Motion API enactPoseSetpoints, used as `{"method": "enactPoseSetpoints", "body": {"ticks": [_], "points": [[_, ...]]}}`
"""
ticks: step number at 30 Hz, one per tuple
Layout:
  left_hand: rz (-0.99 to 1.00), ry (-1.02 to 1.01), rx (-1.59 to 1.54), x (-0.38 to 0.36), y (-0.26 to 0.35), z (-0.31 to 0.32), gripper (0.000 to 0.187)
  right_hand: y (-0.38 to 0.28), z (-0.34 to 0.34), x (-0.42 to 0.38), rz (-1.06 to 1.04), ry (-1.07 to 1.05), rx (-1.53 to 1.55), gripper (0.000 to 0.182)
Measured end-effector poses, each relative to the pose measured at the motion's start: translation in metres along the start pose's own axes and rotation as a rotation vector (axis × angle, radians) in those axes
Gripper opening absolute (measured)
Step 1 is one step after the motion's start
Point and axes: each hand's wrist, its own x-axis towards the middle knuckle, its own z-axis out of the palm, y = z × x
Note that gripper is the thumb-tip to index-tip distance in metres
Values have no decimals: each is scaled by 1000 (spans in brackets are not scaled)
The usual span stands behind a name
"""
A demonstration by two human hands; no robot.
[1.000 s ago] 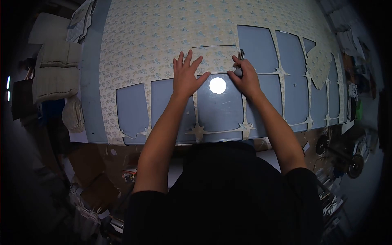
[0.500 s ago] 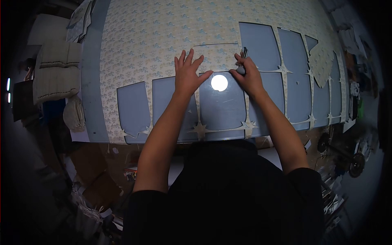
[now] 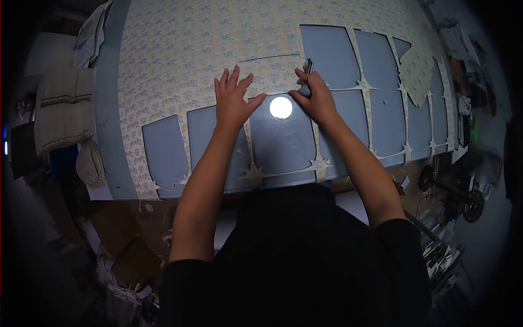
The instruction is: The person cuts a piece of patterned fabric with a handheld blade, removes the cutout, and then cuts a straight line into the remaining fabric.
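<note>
Patterned fabric (image 3: 180,60), pale with small blue and yellow motifs, lies flat over the blue-grey tabletop (image 3: 283,136). My left hand (image 3: 233,101) rests on it with fingers spread and thumb pointing right, holding nothing. Opposite it, my right hand (image 3: 317,95) is closed around what looks like a utility knife (image 3: 309,68), its dark end pointing away from me. Between and beyond the hands runs a thin dark slit (image 3: 269,56) in the fabric. Both thumbs are close to the edge of a cut-out opening. The knife's lower part is partly hidden by my fingers.
Several cut-out openings leave narrow strips with star-shaped joints (image 3: 254,173) along the near side. A loose fabric scrap (image 3: 422,76) lies folded at the right. Stacked cushion-like pads (image 3: 65,109) stand beyond the table's left edge. A bright light reflection shows between my forearms.
The whole view has shifted, so the table and hands appear further left and slightly tilted. Both hands keep nearly the same place on the fabric, and the right still holds the knife.
</note>
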Motion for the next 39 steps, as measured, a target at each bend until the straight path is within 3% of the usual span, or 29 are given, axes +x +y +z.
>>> {"method": "enactPoseSetpoints", "body": {"ticks": [21,24,26,39], "points": [[-8,-2,7,0,0,-1,68,-7,-3,1,18,-24,-28,62],[-9,-5,6,0,0,-1,68,-8,-4,2,140,-75,29,55],[-6,-7,8,-1,0,-2,68,-3,-1,1,10,-17,-18,63],[2,-3,0,-1,1,-2,66,-3,-1,1,34,-24,12,66]]}}
